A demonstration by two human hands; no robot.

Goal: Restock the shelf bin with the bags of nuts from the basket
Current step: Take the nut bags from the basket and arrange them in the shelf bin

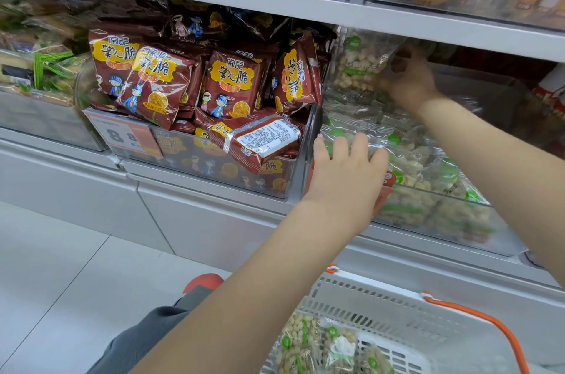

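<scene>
Step in hand, placing: right hand (408, 76) grips nut bag (362, 63) above shelf bin (434, 214); left hand (347, 168) open, pressing bin's stock; next, likely seat bag, fetch another from basket (382, 306) below bin

Bright even light; right side motion-blurred (wide-angle edges bent).

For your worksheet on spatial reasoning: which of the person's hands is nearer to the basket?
Left. The left hand rests on nut bags at the bin's front, above the basket; the right hand grips a bag deeper inside, higher up.

Nut bags (363, 67) glossy clear film; basket (397, 312) matt perforated plastic.
</scene>
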